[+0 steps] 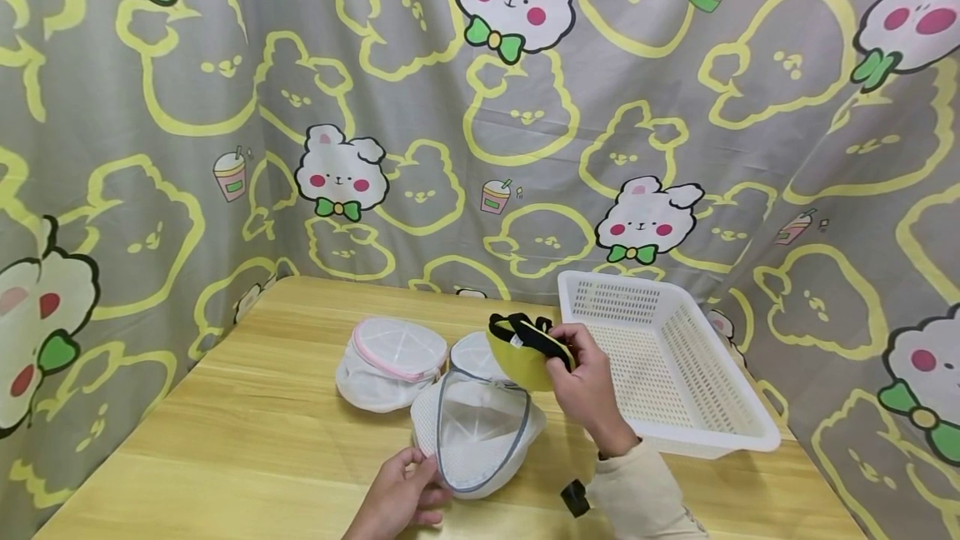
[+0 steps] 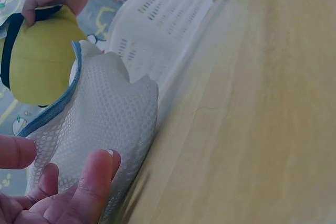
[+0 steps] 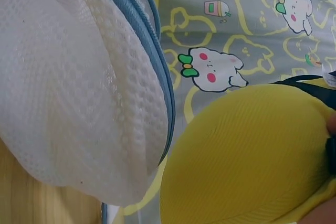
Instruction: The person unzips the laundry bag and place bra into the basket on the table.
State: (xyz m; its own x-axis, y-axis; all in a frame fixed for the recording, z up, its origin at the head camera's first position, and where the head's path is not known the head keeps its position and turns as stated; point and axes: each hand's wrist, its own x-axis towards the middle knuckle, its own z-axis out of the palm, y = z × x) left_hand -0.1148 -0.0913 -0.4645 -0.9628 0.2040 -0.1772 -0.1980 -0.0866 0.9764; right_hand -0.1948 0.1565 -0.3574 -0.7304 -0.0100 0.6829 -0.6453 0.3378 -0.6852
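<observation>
My right hand (image 1: 588,382) pinches the black edge of a yellow cup-shaped cloth item (image 1: 525,363) with black straps, holding it above the table beside an unzipped white mesh bag with blue-grey trim (image 1: 487,432). The bag's opening faces up, its lid folded back. My left hand (image 1: 401,494) touches the bag's near left side; in the left wrist view its fingers (image 2: 94,182) lie against the mesh (image 2: 115,108). In the right wrist view the yellow item (image 3: 247,156) hangs beside the bag (image 3: 79,87).
A second white mesh bag with pink trim (image 1: 390,361) lies at the left. A white plastic basket (image 1: 675,390) stands at the right on the wooden table (image 1: 247,440). A small black object (image 1: 575,498) is by my right sleeve. A patterned curtain (image 1: 420,123) hangs behind.
</observation>
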